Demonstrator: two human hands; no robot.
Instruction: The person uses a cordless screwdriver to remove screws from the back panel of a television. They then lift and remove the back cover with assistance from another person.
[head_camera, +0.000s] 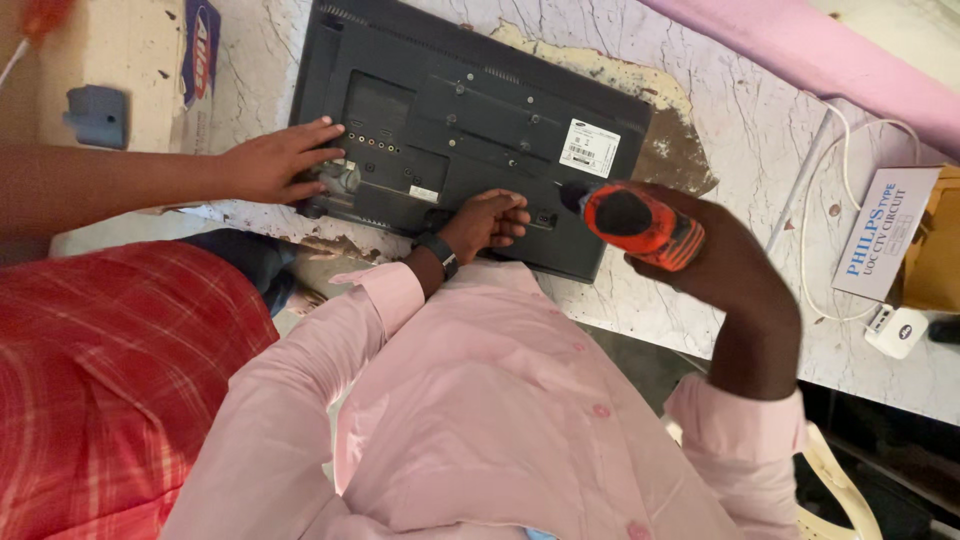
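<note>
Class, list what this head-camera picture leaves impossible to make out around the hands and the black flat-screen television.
- Orange-and-black power screwdriver: its tip, blurred; contact with the television's black plastic back panel unclear.
- Right hand: fingers hidden behind the screwdriver.
- Left hand: covers the panel beneath.
- Another person's hand: hides the connectors.

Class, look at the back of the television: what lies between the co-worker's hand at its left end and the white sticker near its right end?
In the head view, between the co-worker's hand and the white sticker lies the television's dark raised back panel with screws.
</note>
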